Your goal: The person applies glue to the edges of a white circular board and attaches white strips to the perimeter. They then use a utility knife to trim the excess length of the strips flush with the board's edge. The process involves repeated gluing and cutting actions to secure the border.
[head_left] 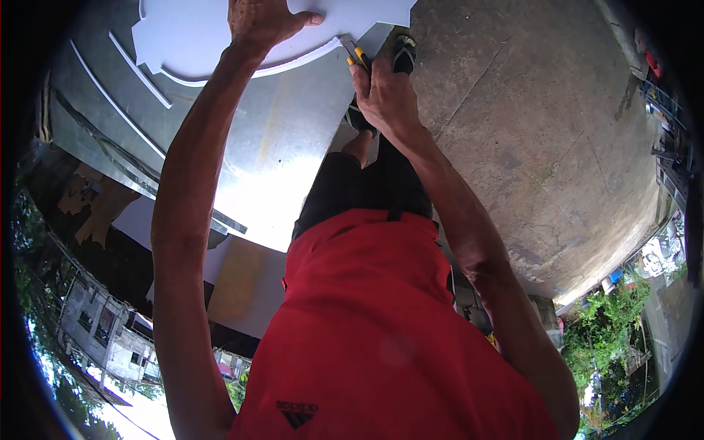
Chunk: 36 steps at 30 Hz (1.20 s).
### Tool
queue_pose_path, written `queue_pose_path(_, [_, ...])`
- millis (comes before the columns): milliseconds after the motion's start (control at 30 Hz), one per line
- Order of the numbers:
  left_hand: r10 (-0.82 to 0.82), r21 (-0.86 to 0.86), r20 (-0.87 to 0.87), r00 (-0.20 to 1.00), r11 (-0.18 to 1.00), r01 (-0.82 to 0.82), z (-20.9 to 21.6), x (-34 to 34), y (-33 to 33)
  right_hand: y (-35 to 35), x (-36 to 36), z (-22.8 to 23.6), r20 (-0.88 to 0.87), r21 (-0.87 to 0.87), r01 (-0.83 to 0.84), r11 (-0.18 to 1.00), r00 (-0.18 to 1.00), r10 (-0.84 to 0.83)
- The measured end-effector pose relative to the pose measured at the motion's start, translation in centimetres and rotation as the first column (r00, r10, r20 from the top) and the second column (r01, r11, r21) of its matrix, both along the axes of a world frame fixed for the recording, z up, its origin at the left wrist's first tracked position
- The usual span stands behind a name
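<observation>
A white sheet point(198, 33) with a jagged, partly curved outline lies flat on a grey, shiny tabletop point(286, 110) at the top of the view. My left hand point(264, 22) rests on the sheet with its thumb spread out; its fingertips are cut off by the upper edge. In my right hand point(387, 99) is a yellow utility knife point(359, 56), its blade pointing up and left at the sheet's near edge. A narrow curved white strip point(293, 64) runs along that edge, from below my left forearm to the blade.
Loose white strips point(139, 71) and a long dark strip point(95, 128) lie on the tabletop's left side. Brown and white sheet pieces point(238, 282) sit lower left, below the table. Concrete floor point(535, 132) spreads to the right, and my sandalled foot point(404, 53) stands beside the table.
</observation>
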<state>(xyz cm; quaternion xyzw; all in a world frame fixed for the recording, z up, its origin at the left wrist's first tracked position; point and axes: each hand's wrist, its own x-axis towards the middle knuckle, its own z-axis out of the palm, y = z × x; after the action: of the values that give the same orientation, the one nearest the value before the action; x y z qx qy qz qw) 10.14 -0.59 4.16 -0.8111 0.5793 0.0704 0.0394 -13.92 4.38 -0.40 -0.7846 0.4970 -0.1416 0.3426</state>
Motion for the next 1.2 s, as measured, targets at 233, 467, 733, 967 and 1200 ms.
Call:
queue_pose_path(233, [-0.021, -0.020, -0.014, 1.000, 1.000, 0.020, -0.1, 0.0, 0.1, 1.1, 1.0, -0.5, -0.052, -0.077, 0.033, 0.997, 0.998, -0.037])
queue_pose_path(467, [0.007, -0.013, 0.001, 1.000, 1.000, -0.007, -0.6, 0.1, 0.0, -3.2, -1.6, -0.6, 0.114, 0.073, -0.258, 0.963, 0.962, 0.249])
queue_pose_path(733, [0.009, -0.004, -0.021, 1.000, 1.000, -0.009, -0.6, -0.1, 0.1, -0.4, 0.2, -0.7, -0.023, 0.087, -0.118, 0.989, 0.992, 0.121])
queue_pose_path(967, [0.049, -0.010, -0.045, 0.998, 0.999, -0.049, -0.6, 0.0, 0.2, -2.2, -1.3, 1.2, -0.003, 0.075, -0.005, 0.997, 1.000, 0.005])
queue_pose_path(1200, [-0.078, -0.267, -0.176, 0.981, 0.963, 0.028, -4.5, 3.1, 1.1, -5.1, 0.4, 2.1, 0.366, 0.157, 0.008, 0.988, 0.928, -0.066])
